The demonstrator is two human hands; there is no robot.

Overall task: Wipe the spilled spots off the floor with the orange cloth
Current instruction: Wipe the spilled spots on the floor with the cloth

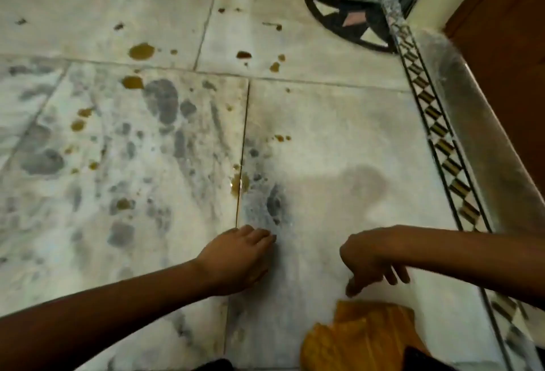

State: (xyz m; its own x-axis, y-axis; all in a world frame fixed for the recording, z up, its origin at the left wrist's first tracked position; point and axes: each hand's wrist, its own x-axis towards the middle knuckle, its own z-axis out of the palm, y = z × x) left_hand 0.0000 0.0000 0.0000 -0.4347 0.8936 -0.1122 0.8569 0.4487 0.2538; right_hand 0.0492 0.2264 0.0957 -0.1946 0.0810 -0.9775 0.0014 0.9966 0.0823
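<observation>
Several brown spilled spots lie scattered over the pale marble floor (339, 134): a big one (141, 51) at the upper left, another (244, 54) near the top middle, and a puddle (239, 183) on a tile seam just beyond my hands. The orange cloth (362, 338) lies crumpled on the floor at the bottom right. My right hand (368, 258) hovers just above the cloth, fingers loosely pointing down, holding nothing. Palm down, my left hand (239, 258) rests on the floor to the left of the cloth, fingers straight.
A patterned inlay border (442, 140) runs along the right side of the floor, next to a grey skirting and a brown wooden door (507, 46). A dark fan-shaped inlay (348, 22) fills the far corner. Grey mottled patches mark the left tiles.
</observation>
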